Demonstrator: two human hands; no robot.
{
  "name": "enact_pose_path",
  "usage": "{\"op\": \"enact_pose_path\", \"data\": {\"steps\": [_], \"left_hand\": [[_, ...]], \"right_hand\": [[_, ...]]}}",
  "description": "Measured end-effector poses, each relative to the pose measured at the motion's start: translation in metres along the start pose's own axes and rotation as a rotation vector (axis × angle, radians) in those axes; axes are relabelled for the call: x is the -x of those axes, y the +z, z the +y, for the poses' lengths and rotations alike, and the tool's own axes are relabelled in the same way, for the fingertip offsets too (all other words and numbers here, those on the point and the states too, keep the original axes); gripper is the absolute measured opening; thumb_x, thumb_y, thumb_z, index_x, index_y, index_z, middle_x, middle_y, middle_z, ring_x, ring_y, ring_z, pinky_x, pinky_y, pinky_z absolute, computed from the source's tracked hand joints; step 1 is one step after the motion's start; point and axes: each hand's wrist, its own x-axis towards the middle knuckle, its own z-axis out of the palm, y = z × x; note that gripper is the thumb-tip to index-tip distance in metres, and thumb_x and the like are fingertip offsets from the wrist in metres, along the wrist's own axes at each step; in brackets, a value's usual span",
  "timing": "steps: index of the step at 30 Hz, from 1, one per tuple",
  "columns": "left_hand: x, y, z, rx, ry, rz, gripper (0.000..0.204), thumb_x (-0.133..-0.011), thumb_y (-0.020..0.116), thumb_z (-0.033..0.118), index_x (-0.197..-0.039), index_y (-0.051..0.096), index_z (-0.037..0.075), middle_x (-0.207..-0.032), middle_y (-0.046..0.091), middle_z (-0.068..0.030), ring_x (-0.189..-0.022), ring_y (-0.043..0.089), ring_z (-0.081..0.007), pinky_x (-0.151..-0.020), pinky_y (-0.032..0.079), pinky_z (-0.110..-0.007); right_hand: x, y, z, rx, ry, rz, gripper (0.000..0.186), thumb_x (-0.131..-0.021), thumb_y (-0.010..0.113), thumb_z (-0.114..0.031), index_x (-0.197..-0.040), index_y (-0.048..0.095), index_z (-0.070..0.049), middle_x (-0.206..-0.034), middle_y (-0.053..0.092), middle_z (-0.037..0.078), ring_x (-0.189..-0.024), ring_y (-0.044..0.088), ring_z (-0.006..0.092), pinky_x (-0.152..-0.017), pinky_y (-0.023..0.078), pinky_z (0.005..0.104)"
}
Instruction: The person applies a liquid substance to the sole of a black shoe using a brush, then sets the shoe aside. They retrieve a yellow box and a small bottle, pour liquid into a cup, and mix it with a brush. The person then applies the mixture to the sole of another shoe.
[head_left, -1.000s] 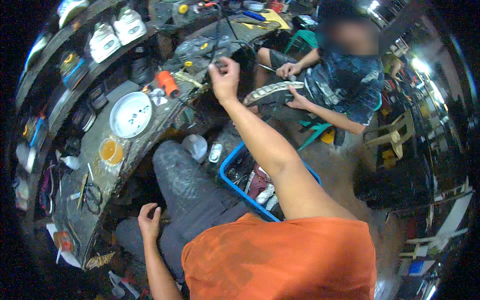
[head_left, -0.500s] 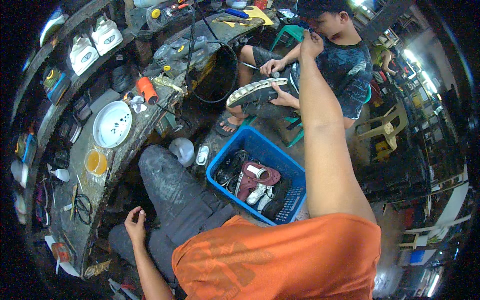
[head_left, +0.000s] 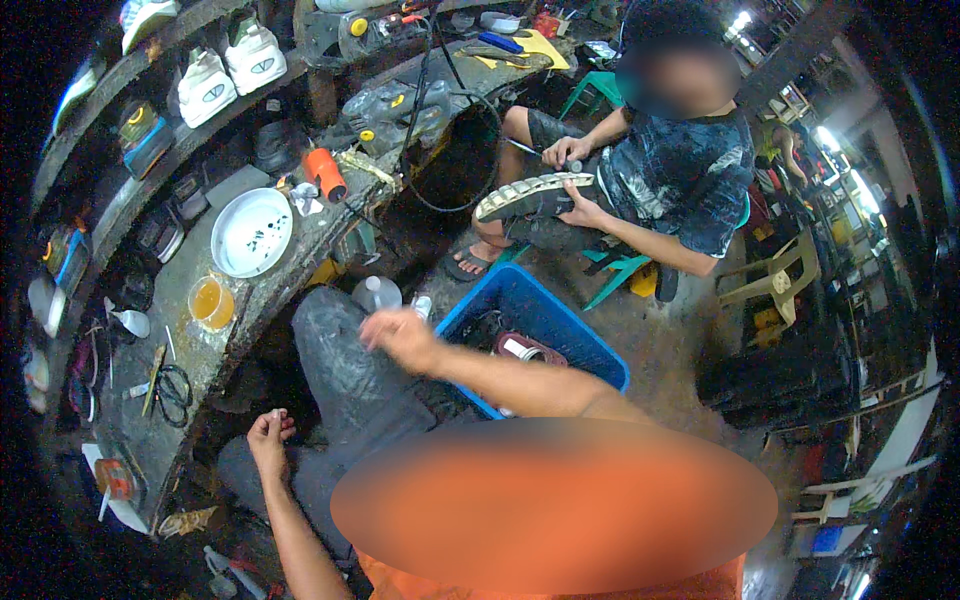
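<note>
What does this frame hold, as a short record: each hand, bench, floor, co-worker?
Left hand: left hand over the dark trousers, fingers curled; any held item unclear
Right hand: right hand blurred, also over the trousers; grip unclear
Bench: white dish with dark bits, cup of amber liquid, orange cylinder
Floor: blue basket with footwear inside
Co-worker: seated person, one hand on a pale-edged shoe
</note>
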Motion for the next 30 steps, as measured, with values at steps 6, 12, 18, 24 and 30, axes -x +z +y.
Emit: {"op": "enact_pose_path", "data": {"steps": [6,12,18,24,30], "left_hand": [[0.004,0.001,0.003,-0.218,0.055,-0.045,0.019,-0.097,0.067,0.016,-0.096,0.069,-0.003,-0.085,0.069,-0.0047,-0.074,0.063,-0.0116,-0.067,0.052,-0.027],[0.003,0.004,0.005,-0.320,0.179,-0.010,0.017,-0.095,0.070,0.015,-0.092,0.070,-0.001,-0.083,0.068,-0.0043,-0.070,0.062,-0.0117,-0.066,0.050,-0.027],[0.000,0.001,0.003,-0.202,0.150,0.094,0.024,-0.097,0.069,0.022,-0.090,0.069,0.000,-0.080,0.068,-0.0045,-0.069,0.062,-0.0110,-0.066,0.051,-0.026],[0.000,-0.002,0.004,-0.218,0.127,0.043,0.021,-0.096,0.070,0.020,-0.090,0.069,0.000,-0.079,0.067,-0.0045,-0.068,0.060,-0.0103,-0.064,0.050,-0.025],[0.004,0.003,0.009,-0.292,0.122,0.042,0.016,-0.093,0.071,0.015,-0.092,0.069,-0.001,-0.077,0.066,-0.0034,-0.067,0.059,-0.0105,-0.063,0.049,-0.025]], "right_hand": [[0.016,0.088,-0.017,0.685,-0.400,-0.337,0.014,-0.095,0.066,-0.019,-0.097,0.068,-0.004,-0.089,0.069,0.015,-0.084,0.068,0.0338,-0.073,0.052,0.0414],[0.012,0.079,-0.016,0.452,-0.263,-0.216,0.015,-0.093,0.068,-0.020,-0.094,0.066,-0.005,-0.086,0.069,0.013,-0.078,0.068,0.0330,-0.069,0.052,0.0412],[0.014,0.073,-0.012,0.421,-0.149,-0.207,0.019,-0.094,0.067,-0.022,-0.090,0.064,-0.003,-0.077,0.066,0.014,-0.069,0.066,0.0326,-0.064,0.051,0.0405],[0.008,0.076,-0.005,0.427,-0.183,-0.198,0.021,-0.095,0.068,-0.022,-0.089,0.064,-0.002,-0.074,0.064,0.013,-0.068,0.065,0.0259,-0.064,0.050,0.0378],[0.000,0.057,-0.073,-0.673,0.357,-0.543,0.015,-0.087,0.076,-0.016,-0.095,0.069,-0.004,-0.082,0.066,0.005,-0.073,0.063,0.0165,-0.066,0.051,0.0308]]}}
